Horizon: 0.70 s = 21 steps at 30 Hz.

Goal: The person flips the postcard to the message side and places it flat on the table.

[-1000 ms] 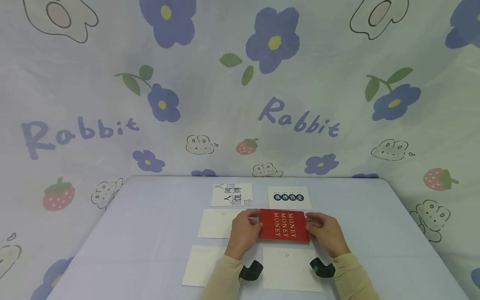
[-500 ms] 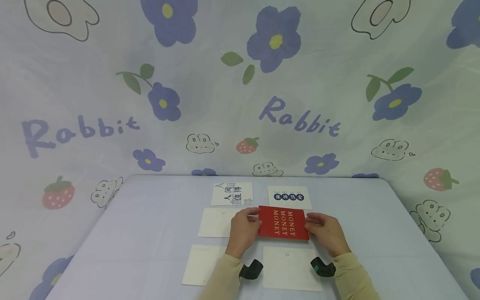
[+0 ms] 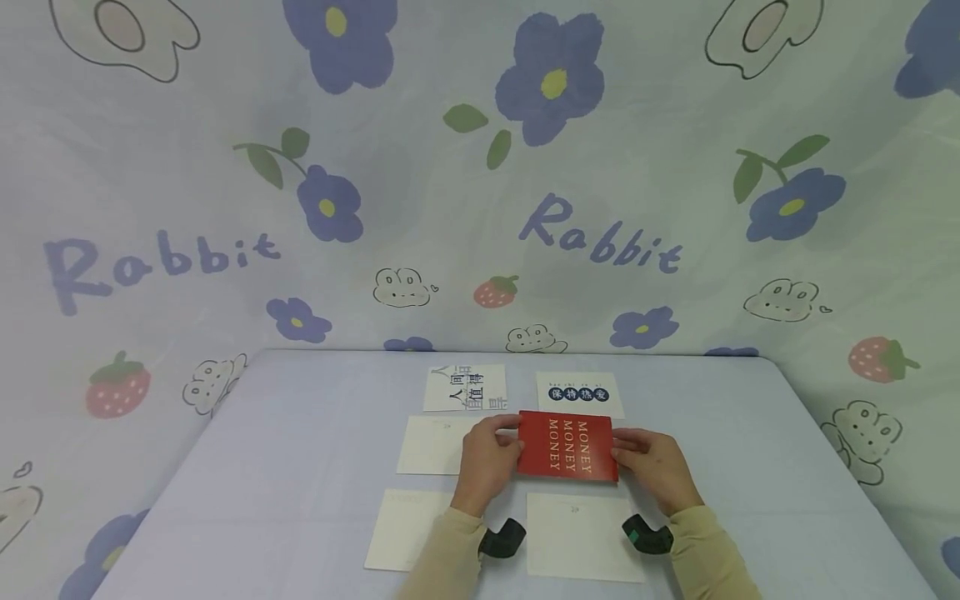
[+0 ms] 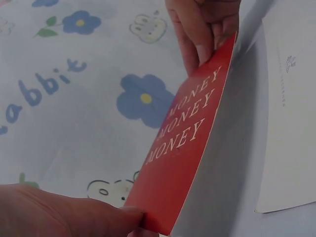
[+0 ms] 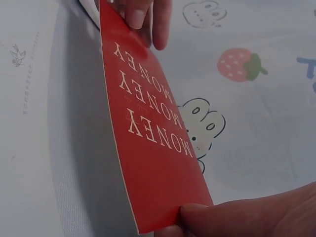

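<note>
Head view: the red card [image 3: 568, 446] lies at three o'clock from the left grip [image 3: 486, 462] and nine o'clock from the right grip [image 3: 662, 468], each pinching one end; its long axis runs nine to three, neither grip nearer, and it seems raised off the tabletop [image 3: 285, 467], a pale card [image 3: 585, 542] near at six o'clock

The held card [image 3: 567, 446] is between the left hand [image 3: 487, 462] and right hand [image 3: 660, 471], before the back-right card [image 3: 577, 394], behind the front-right card [image 3: 583, 537] and right of the middle-left card [image 3: 432, 447], these three on the table [image 3: 262, 475].
</note>
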Motion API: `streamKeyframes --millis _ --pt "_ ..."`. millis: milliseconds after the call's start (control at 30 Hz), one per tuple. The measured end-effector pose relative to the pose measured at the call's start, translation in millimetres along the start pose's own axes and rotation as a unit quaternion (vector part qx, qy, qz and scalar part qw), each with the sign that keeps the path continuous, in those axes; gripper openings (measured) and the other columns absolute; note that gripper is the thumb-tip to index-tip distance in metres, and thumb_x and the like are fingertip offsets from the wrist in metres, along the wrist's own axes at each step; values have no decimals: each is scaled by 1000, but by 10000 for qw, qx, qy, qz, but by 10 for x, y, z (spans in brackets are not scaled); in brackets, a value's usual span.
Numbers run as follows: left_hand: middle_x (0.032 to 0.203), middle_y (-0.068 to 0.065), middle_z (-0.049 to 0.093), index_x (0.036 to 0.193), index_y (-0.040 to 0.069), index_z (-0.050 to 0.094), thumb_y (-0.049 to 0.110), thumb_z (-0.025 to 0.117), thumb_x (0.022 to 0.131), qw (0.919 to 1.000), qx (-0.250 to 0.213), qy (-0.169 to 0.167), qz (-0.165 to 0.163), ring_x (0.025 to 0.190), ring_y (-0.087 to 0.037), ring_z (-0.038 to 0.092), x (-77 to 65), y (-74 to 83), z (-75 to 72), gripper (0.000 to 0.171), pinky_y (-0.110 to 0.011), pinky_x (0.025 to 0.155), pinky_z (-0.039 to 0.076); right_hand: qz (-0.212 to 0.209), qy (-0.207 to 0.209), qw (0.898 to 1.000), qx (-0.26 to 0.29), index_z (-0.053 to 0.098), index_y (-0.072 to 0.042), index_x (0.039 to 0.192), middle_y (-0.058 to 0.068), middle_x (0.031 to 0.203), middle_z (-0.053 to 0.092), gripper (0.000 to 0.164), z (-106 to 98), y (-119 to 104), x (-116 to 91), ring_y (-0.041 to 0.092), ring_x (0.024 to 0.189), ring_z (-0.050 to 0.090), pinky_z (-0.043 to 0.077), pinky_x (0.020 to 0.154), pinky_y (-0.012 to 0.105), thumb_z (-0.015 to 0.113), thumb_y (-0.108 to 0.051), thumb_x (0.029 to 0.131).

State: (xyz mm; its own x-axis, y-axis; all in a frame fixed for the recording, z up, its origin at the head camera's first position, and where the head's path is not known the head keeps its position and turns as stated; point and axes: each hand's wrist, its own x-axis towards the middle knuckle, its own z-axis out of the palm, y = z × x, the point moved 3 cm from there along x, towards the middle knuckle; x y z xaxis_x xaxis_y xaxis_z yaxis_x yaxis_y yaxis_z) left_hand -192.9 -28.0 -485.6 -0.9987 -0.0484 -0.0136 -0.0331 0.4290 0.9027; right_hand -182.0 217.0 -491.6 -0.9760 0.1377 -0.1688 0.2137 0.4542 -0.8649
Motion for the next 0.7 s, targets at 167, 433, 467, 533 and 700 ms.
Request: streamKeyframes --millis 167,433,467,533,700 --pt "114 -8 69 123 6 69 0 70 89 9999 -99 36 71 86 -15 66 7 6 -6 35 -30 69 58 -41 50 10000 22 63 8 127 21 114 69 35 0 5 -1 33 105 66 58 86 40 65 -4 94" --pt "113 -7 71 123 6 70 1 72 88 9998 -19 180 14 85 -15 67 9 11 -18 35 -30 70 59 -45 64 9999 96 63 8 126 22 115 69 34 -5 0 5 34 106 66 58 86 40 65 -5 94" --pt "114 -7 71 123 6 70 2 72 89 9998 13 197 11 85 -15 68 9 11 -19 35 -31 71 59 -31 73 9999 101 63 8 126 21 115 69 34 -6 -2 4 34 106 66 58 86 40 65 -5 94" --pt "113 -7 72 122 7 71 2 72 89 9997 67 242 6 84 -15 68 11 10 -23 33 -31 71 59 -5 87 9999 98 62 7 126 21 115 68 34 -7 -7 3 34 105 66 58 86 40 65 -6 95" --pt "107 -7 73 121 7 72 2 72 88 9993 117 354 27 84 -16 69 18 11 -30 33 -32 74 59 41 138 9999 39 63 6 124 18 112 69 32 -21 -18 -3 31 102 66 58 86 40 66 -8 95"
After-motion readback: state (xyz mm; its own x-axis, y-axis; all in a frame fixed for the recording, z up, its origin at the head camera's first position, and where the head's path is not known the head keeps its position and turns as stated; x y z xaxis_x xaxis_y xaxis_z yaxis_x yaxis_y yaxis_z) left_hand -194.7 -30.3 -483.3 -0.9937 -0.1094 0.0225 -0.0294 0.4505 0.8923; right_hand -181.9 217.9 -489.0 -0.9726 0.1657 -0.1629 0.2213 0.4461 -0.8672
